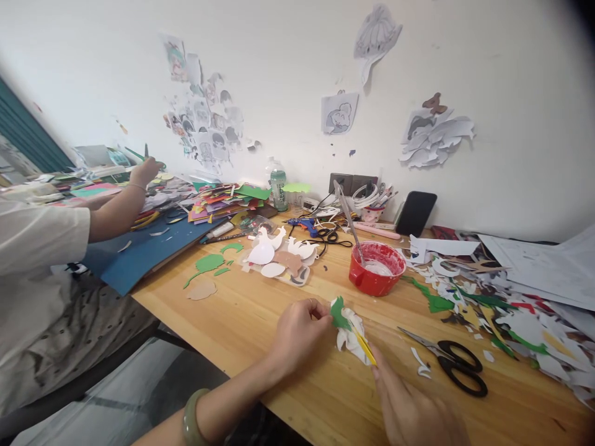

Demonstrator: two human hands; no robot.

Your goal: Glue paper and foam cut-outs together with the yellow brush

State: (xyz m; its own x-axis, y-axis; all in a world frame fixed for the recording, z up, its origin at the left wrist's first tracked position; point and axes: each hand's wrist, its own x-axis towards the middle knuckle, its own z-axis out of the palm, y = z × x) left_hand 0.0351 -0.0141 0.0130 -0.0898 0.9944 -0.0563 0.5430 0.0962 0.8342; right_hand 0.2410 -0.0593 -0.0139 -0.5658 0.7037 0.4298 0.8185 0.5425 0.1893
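My left hand (297, 331) pinches the edge of a white and green paper cutout (348, 325) lying on the wooden table (260, 316). My right hand (413, 409) grips a thin yellow stick (364, 347) whose tip rests on the cutout. A green bangle (191, 421) sits on my left wrist. Black-handled scissors (449, 359) lie just right of the cutout. Behind it stands a red bowl (375, 267) of white glue with a stick leaning in it.
Another person in a white top (37, 248) sits at the left, one hand (145, 170) raised over a blue sheet (144, 251). Paper scraps (488, 303) cover the right side. Cut shapes on a tray (279, 257), coloured paper stacks (223, 201), a bottle (279, 189), and a phone (416, 214) line the back.
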